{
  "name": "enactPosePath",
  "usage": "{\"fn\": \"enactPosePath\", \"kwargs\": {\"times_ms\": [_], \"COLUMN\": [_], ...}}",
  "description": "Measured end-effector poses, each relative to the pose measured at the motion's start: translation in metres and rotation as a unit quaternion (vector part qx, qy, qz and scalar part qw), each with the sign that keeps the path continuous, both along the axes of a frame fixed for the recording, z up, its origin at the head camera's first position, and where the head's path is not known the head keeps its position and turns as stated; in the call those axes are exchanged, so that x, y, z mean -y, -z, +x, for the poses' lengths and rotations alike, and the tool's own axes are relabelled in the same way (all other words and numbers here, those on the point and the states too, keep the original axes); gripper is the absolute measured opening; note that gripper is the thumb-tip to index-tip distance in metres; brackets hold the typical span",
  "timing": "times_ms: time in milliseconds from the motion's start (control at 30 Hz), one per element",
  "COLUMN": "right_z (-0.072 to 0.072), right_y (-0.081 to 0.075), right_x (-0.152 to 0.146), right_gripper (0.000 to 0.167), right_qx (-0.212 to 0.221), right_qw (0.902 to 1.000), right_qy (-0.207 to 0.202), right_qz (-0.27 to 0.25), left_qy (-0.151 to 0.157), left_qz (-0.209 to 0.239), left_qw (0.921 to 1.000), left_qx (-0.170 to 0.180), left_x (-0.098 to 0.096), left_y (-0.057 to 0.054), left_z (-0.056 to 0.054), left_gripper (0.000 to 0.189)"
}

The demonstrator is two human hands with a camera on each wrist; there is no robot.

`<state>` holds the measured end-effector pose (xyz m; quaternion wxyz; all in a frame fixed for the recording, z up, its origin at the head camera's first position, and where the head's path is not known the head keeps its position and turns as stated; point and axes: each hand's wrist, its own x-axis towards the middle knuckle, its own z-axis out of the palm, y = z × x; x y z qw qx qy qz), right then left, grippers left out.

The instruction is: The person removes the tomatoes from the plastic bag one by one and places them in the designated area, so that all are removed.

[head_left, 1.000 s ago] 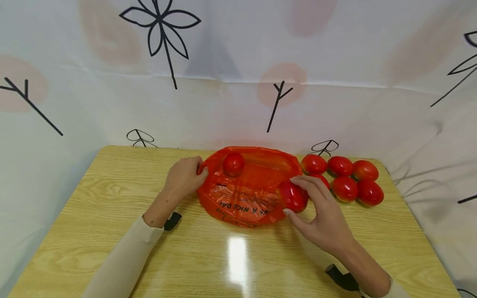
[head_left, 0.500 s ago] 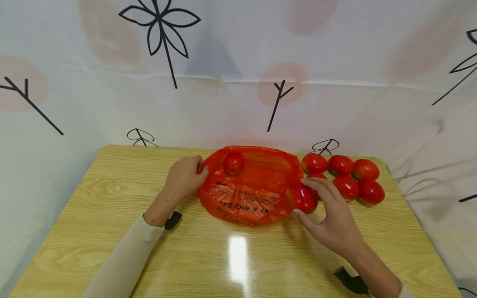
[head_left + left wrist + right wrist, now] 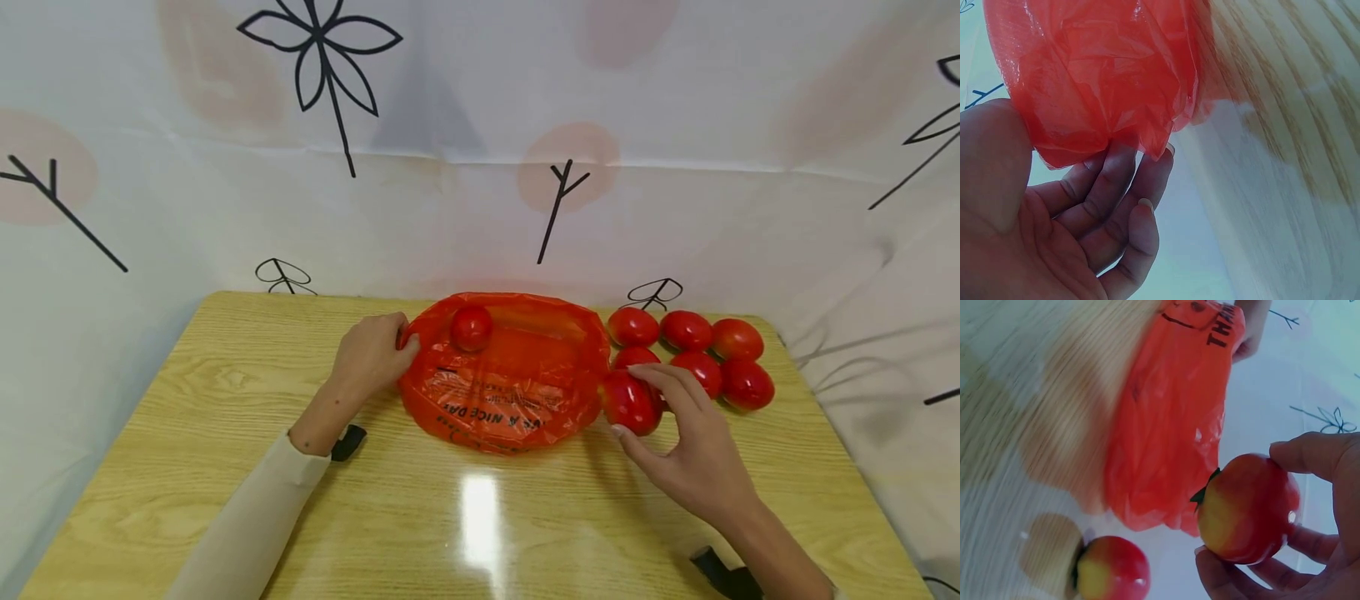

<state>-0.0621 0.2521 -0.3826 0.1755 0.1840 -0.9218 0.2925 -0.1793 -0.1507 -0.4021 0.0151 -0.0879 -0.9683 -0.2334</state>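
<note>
In the head view, a red plastic bag (image 3: 517,367) lies with its mouth spread wide, and a tomato (image 3: 472,328) shows inside it at the left. My left hand (image 3: 367,358) pinches the bag's left rim; the left wrist view shows the red film (image 3: 1104,81) between thumb and fingers. My right hand (image 3: 690,442) grips another tomato (image 3: 630,403) just outside the bag's right rim. That tomato (image 3: 1247,509) has a green leafy top and a yellow patch in the right wrist view, with thumb and fingertips around it.
Several more tomatoes (image 3: 686,332) stand in two rows at the table's back right, close to the bag. A patterned white cloth (image 3: 480,225) hangs behind the wooden table (image 3: 390,525).
My right hand has moved right with its tomato, from over the bag's right side to just beyond the rim. My left hand and the bag have hardly moved.
</note>
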Motion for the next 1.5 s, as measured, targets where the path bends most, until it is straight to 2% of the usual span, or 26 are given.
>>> {"fn": "enactPosePath", "kwargs": {"times_ms": [500, 733, 900, 1233, 1500], "right_z": [0.004, 0.008, 0.008, 0.009, 0.008], "right_y": [0.007, 0.018, 0.022, 0.023, 0.027], "right_x": [-0.012, -0.019, -0.022, -0.025, -0.025], "right_gripper": [0.078, 0.073, 0.073, 0.073, 0.076], "right_qx": [0.001, 0.018, 0.023, 0.077, 0.092], "right_qw": [0.9998, 0.9975, 0.9955, 0.9911, 0.9876], "right_qy": [0.009, 0.039, 0.045, 0.054, 0.062], "right_qz": [0.016, 0.057, 0.080, 0.095, 0.111], "left_qy": [-0.003, -0.003, -0.004, -0.001, -0.001], "left_qz": [0.000, 0.000, -0.001, 0.003, 0.003], "left_qw": [1.0000, 1.0000, 1.0000, 1.0000, 1.0000], "left_qx": [0.003, 0.002, 0.004, 0.002, -0.001], "left_x": [0.002, 0.002, 0.002, 0.003, 0.004], "left_y": [-0.002, -0.002, -0.001, -0.001, -0.001], "left_z": [0.000, 0.000, -0.001, 0.000, 0.000], "left_gripper": [0.017, 0.017, 0.017, 0.017, 0.017]}}
